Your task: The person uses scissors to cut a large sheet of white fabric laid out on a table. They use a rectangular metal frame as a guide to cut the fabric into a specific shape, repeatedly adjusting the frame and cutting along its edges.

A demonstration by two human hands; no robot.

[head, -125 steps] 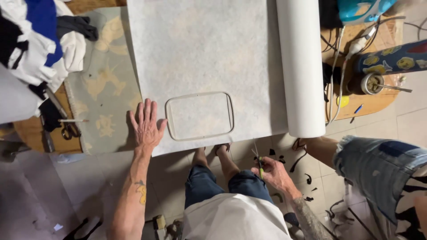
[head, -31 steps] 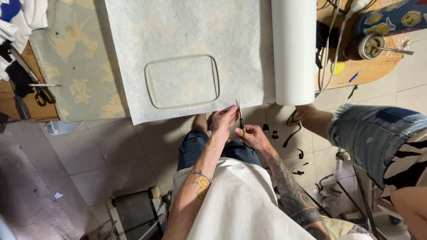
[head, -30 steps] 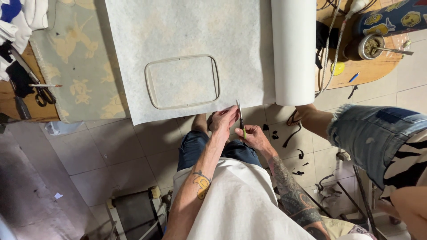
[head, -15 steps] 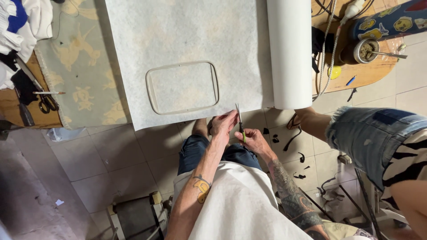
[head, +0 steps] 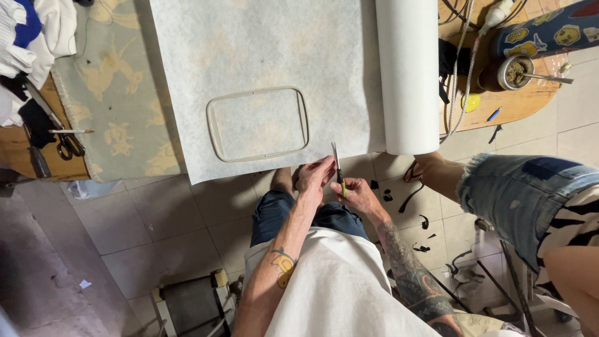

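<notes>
Patterned table [head: 118,93], white sheet [head: 262,56], perhaps fabric

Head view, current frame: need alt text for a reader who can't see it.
Seen from above, a person's left hand and right hand hold small scissors at the near edge of a white sheet unrolled from a roll. A rounded rectangular frame lies on the sheet; another person's leg in denim shorts stands at right.

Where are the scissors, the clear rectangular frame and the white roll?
scissors [head: 337,163]: head view, on the blades.
clear rectangular frame [head: 258,91]: head view, top rim.
white roll [head: 405,68]: head view, middle of roll.
</notes>
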